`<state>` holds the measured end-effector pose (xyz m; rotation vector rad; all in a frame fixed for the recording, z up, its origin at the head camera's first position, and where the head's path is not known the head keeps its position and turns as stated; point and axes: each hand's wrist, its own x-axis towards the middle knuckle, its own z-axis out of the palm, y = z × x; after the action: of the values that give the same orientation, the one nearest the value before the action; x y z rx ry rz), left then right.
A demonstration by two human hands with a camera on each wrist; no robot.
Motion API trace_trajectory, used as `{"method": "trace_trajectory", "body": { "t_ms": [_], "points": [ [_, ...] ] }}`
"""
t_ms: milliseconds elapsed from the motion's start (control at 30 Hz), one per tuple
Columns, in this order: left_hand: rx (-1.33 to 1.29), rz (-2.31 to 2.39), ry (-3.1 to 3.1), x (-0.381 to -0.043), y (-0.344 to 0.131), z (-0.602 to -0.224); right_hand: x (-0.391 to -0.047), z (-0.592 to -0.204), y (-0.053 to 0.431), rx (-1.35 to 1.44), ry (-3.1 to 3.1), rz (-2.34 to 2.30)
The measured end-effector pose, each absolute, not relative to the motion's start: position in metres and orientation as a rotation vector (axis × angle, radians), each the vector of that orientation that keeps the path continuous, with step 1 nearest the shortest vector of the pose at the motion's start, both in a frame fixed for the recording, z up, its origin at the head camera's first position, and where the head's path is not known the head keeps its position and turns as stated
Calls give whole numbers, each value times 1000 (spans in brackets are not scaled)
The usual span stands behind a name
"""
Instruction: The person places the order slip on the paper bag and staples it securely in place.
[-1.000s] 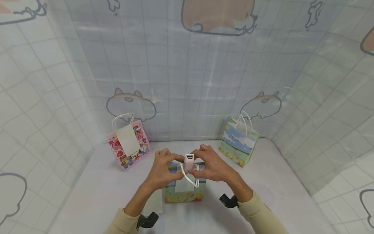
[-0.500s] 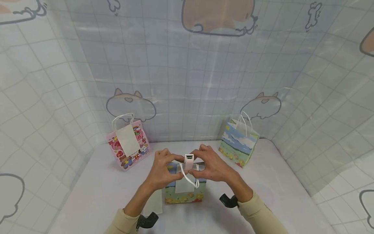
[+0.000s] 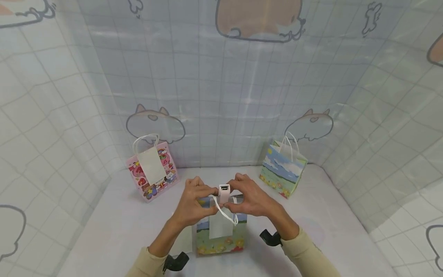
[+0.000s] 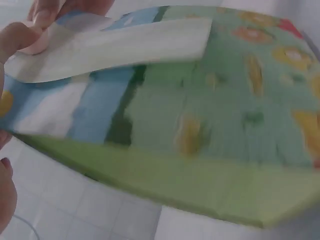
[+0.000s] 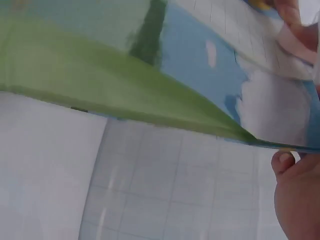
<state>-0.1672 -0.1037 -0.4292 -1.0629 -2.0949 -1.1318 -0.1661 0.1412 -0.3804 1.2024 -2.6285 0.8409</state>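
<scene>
Between both hands is a small pink-and-white stapler (image 3: 224, 194), its end with a dark slot facing up in the head view. My left hand (image 3: 192, 202) pinches it from one side with finger and thumb, and my right hand (image 3: 250, 196) pinches it from the other. It sits at the top edge of a paper gift bag (image 3: 238, 236) printed with sky, meadow and flowers. A white paper card (image 3: 220, 229) lies against the bag's front under the stapler. The bag's white handle (image 3: 226, 217) droops over the card. In the left wrist view the card's (image 4: 155, 45) lower end stands slightly off the bag.
A pink patterned gift bag (image 3: 169, 163) with a white card (image 3: 152, 167) on it leans at the back left. Another meadow-print bag (image 3: 282, 169) stands at the back right. A pale paper sheet (image 3: 183, 242) lies on the white table left of the held bag.
The held bag's lower part has swung down and toward me, showing more of its front. Both hands have shifted down slightly, still gripping the stapler.
</scene>
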Motion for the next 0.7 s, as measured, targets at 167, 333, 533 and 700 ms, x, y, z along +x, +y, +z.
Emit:
{"method": "trace_trajectory", "body": {
  "t_ms": [167, 333, 533, 700],
  "points": [
    [-1066, -1146, -2100, -168, -103, -432, -165, -380, 144, 1198, -2655, 846],
    [-1071, -1137, -2106, -168, -101, -431, -163, -377, 146, 1192, -2658, 801],
    [-1067, -1137, -2124, -167, -101, -431, -162, -378, 146, 1189, -2660, 757],
    [-1064, -1133, -2129, -168, -101, -433, -163, -379, 145, 1175, -2654, 768]
  ]
}}
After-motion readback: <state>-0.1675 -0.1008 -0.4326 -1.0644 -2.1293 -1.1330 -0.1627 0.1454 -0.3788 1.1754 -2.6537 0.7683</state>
